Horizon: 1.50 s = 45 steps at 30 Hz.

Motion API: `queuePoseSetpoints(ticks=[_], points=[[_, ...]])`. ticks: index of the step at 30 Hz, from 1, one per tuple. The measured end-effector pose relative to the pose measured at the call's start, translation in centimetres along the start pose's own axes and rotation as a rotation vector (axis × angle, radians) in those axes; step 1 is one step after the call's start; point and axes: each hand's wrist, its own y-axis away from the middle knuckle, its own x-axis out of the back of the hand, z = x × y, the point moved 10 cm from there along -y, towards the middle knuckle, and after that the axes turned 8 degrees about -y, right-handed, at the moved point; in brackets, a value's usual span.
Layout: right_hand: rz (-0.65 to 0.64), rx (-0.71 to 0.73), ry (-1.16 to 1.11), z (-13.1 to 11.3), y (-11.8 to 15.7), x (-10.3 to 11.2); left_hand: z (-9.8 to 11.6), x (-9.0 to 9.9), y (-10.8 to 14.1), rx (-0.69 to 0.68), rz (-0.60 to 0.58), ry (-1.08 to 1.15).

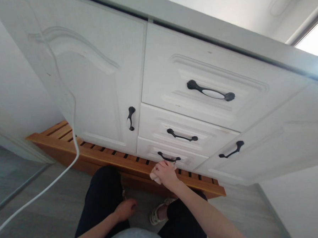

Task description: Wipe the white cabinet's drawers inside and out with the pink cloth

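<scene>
My right hand (pixel 165 173) is closed around a small pale cloth (pixel 154 177) and presses it against the lowest drawer (pixel 150 151) of a white cabinet, just under that drawer's black handle (pixel 168 157). My left hand (pixel 125 208) rests on my left knee with its fingers curled and nothing in it. I am crouched in dark trousers, and a sandalled foot (pixel 158 214) shows between my legs.
Two more drawers with black handles (pixel 210 90) sit above. A cabinet door (pixel 93 83) is at left and another at right. A slatted wooden platform (pixel 69 145) runs along the cabinet's base. A white cable (pixel 70 113) hangs down at left onto the grey floor.
</scene>
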Motion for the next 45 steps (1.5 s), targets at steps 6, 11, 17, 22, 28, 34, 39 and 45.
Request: queuePoseSetpoints(ticks=[6, 11, 17, 22, 28, 34, 39, 45], points=[[0.112, 0.271, 0.046, -7.0, -13.7, 0.0, -0.3, 0.0, 0.0, -0.001, 0.019, 0.001], [0.094, 0.358, 0.079, -5.7, -15.5, -3.9, -0.9, 0.9, 0.7, 0.008, 0.055, 0.022], [0.041, 0.274, 0.078, 0.4, -6.7, -7.7, -1.0, 0.5, 0.0, -0.005, 0.037, 0.04], [0.005, 0.153, 0.071, 5.3, 1.3, -6.7, -1.0, -0.2, -0.6, 0.0, 0.013, 0.016], [-0.043, -0.049, -0.036, 10.6, 9.9, -4.2, -1.1, -0.2, -0.4, -0.004, 0.007, -0.02], [0.056, -0.255, -0.351, 12.2, 12.3, -3.0, -0.5, -0.4, -0.4, -0.024, -0.024, -0.082], [0.393, -0.566, -0.65, 14.0, 15.8, -1.8, -0.3, 0.1, 0.4, -0.027, 0.021, -0.111], [1.14, -1.045, -1.543, 12.6, 25.7, -6.4, 8.0, 10.6, 2.7, -0.229, 0.519, -0.138]])
